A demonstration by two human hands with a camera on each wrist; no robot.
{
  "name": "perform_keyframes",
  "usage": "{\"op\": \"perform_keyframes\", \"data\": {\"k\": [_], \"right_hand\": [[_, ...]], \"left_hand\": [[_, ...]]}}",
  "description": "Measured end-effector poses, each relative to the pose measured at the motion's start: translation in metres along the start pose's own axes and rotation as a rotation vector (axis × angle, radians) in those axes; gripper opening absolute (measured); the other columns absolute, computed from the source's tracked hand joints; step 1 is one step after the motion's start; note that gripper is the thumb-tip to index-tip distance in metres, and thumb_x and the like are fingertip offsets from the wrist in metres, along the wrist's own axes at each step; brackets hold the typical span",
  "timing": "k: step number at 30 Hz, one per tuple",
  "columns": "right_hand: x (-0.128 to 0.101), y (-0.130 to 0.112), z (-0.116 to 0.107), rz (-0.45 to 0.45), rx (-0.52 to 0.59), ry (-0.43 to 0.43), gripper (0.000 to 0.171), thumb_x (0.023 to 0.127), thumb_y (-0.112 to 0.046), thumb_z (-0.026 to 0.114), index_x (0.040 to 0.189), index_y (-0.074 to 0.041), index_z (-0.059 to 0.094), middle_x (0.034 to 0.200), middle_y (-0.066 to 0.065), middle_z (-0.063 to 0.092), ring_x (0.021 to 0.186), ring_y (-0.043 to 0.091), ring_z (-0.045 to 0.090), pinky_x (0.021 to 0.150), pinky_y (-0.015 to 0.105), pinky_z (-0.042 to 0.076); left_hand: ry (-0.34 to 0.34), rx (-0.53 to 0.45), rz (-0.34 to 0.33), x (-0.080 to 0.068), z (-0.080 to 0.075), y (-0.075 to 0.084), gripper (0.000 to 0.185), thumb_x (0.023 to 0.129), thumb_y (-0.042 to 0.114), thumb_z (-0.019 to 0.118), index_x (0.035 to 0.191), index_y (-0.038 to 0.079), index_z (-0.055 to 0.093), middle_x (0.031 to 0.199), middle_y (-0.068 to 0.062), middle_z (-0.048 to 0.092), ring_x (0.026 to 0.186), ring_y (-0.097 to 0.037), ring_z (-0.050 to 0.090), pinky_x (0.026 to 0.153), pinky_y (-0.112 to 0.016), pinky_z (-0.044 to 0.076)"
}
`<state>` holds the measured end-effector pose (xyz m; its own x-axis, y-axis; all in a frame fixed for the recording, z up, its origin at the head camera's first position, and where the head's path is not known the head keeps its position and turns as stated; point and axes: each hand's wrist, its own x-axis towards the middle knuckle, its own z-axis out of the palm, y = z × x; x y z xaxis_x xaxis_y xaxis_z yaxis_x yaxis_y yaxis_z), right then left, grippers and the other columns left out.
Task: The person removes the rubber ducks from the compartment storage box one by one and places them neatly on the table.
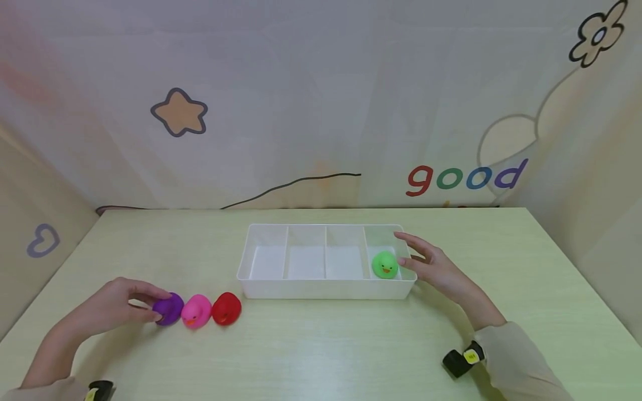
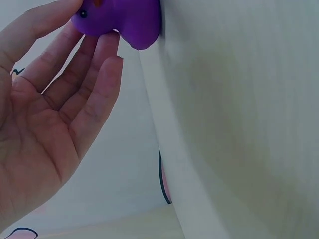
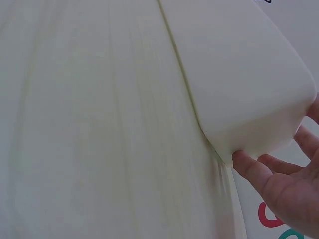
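In the head view my left hand (image 1: pixel 117 306) pinches a purple rubber duck (image 1: pixel 169 309) between thumb and fingers, at the left end of a short row. Beside that duck sit a pink rubber duck (image 1: pixel 197 311) and a red rubber duck (image 1: pixel 227 309). The left wrist view has the purple duck (image 2: pixel 132 20) at the fingertips, close to the tabletop. My right hand (image 1: pixel 433 264) grips the right end of a white divided tray (image 1: pixel 326 289), its thumb over the rim and other fingers against the outer end wall (image 3: pixel 264 129). A green rubber duck (image 1: pixel 385 265) lies in the rightmost compartment, near the thumb.
The tray stands in the middle of the pale wooden table (image 1: pixel 321 345), with the three other compartments to the green duck's left. A printed cloth (image 1: pixel 301 111) hangs behind the table and along both sides. Black cameras (image 1: pixel 458 361) are worn at the wrists.
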<state>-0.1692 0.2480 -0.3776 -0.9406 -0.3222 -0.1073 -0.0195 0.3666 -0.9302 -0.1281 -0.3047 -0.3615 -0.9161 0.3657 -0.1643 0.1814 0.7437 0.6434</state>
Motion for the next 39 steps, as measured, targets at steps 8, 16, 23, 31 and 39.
{"op": "perform_keyframes", "data": {"k": [8,16,23,31,39], "right_hand": [[0.000,0.000,0.000,-0.006,0.013,-0.002,0.060,0.092,-0.026,0.055,0.144,-0.017,0.026,0.152,0.011,0.008,0.131,0.051,0.013,0.095,0.064,0.029],[0.000,0.000,0.001,-0.002,0.018,0.001,0.060,0.091,-0.025,0.055,0.144,-0.016,0.027,0.151,0.013,0.010,0.130,0.050,0.017,0.095,0.063,0.030],[0.001,-0.001,0.001,-0.001,0.005,0.000,0.060,0.092,-0.025,0.055,0.144,-0.017,0.026,0.151,0.012,0.010,0.130,0.048,0.020,0.095,0.062,0.030],[0.001,0.000,0.000,0.000,0.008,-0.005,0.061,0.091,-0.027,0.055,0.144,-0.018,0.026,0.151,0.012,0.010,0.131,0.049,0.018,0.095,0.063,0.030],[0.000,-0.001,0.001,-0.004,0.014,-0.005,0.060,0.092,-0.025,0.054,0.144,-0.016,0.026,0.152,0.012,0.009,0.131,0.050,0.014,0.095,0.064,0.028]], "left_hand": [[0.049,-0.011,-0.037,-0.001,-0.002,0.011,0.044,0.077,0.022,0.072,0.114,0.002,0.062,0.107,-0.013,0.062,0.095,-0.026,0.060,0.070,-0.023,0.051],[0.153,-0.044,0.046,0.000,0.002,0.032,0.041,0.079,0.020,0.071,0.114,0.002,0.061,0.113,-0.017,0.060,0.099,-0.030,0.059,0.076,-0.026,0.053],[0.236,-0.087,0.150,0.005,0.014,0.049,0.034,0.078,0.009,0.071,0.110,0.002,0.063,0.107,-0.012,0.062,0.091,-0.003,0.058,0.074,-0.019,0.051],[0.285,-0.155,0.206,0.018,0.026,0.075,0.031,0.079,0.010,0.071,0.108,0.005,0.063,0.106,-0.008,0.062,0.090,-0.005,0.059,0.077,-0.019,0.050],[0.285,-0.248,0.255,0.033,0.040,0.105,0.033,0.079,0.009,0.070,0.111,0.003,0.061,0.108,-0.008,0.063,0.093,-0.016,0.061,0.078,-0.024,0.051]]}}
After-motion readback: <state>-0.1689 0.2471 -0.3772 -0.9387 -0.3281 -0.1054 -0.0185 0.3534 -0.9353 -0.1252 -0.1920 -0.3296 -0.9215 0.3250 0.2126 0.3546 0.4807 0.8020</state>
